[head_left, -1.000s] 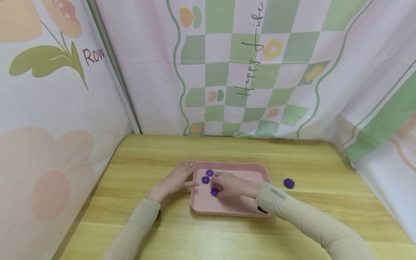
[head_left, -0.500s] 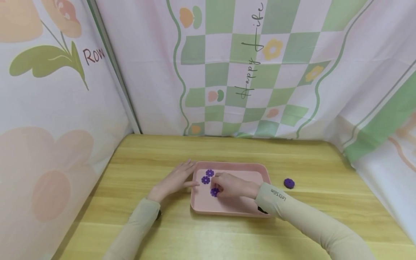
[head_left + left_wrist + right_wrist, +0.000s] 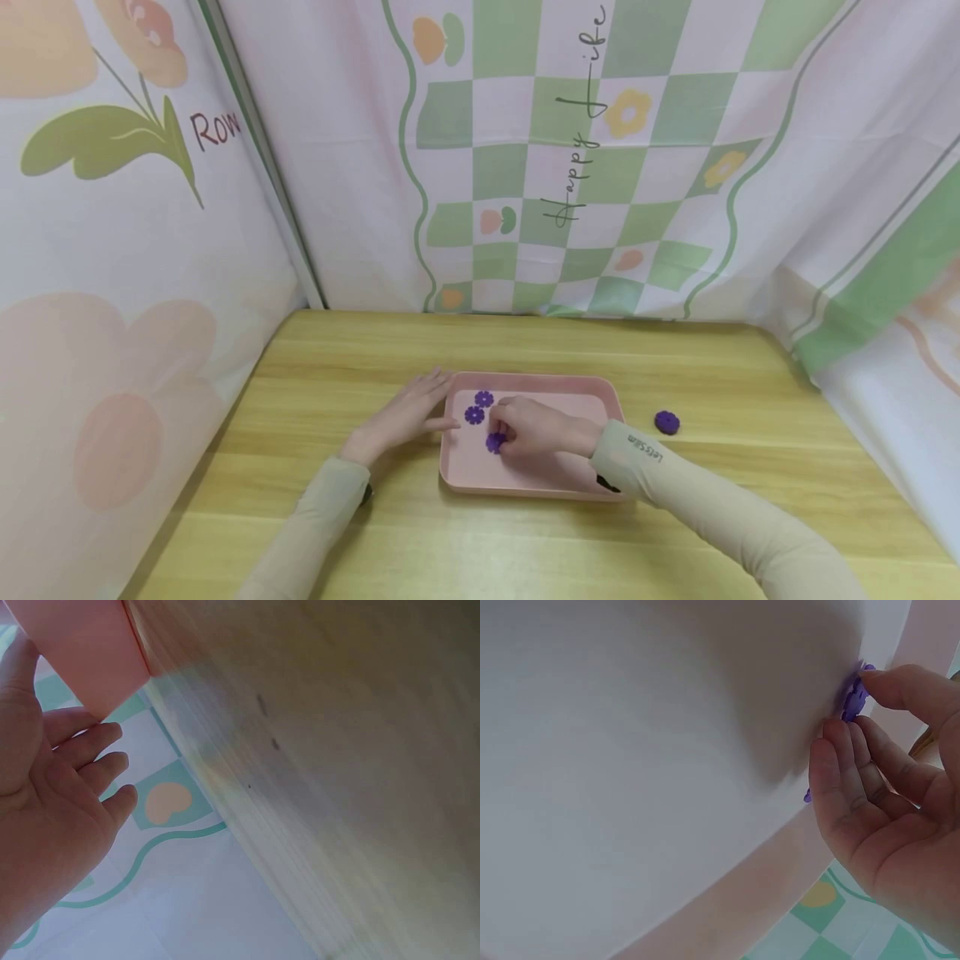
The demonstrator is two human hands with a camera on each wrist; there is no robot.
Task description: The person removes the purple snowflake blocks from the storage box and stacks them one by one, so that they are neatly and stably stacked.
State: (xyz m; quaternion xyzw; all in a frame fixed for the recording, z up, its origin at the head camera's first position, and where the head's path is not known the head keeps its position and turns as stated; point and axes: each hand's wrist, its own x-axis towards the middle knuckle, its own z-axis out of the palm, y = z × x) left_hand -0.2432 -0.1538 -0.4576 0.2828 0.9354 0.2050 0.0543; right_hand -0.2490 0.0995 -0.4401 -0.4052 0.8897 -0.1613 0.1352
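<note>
Inside a pink tray (image 3: 525, 480), the right hand (image 3: 536, 427) pinches a purple flower-shaped piece (image 3: 495, 443) low over the tray floor. In the right wrist view, thumb and fingertips of the right hand (image 3: 900, 772) meet at the purple piece (image 3: 854, 697). Two more purple pieces (image 3: 483, 399) (image 3: 474, 415) lie flat near the tray's left end, close together. The left hand (image 3: 405, 415) rests at the tray's left rim, fingers extended and thumb over the edge. The left wrist view has the left hand (image 3: 67, 765) against the tray's pink wall (image 3: 90, 656).
Right of the tray, a dark purple flower-shaped piece or small stack (image 3: 667, 422) sits on the wooden table (image 3: 420, 550). A patterned curtain (image 3: 555, 167) hangs behind the table, with more printed cloth at both sides.
The purple piece at the right fingertips looks slightly tilted compared with before, and the right hand has shifted very little. The left hand stays in place.
</note>
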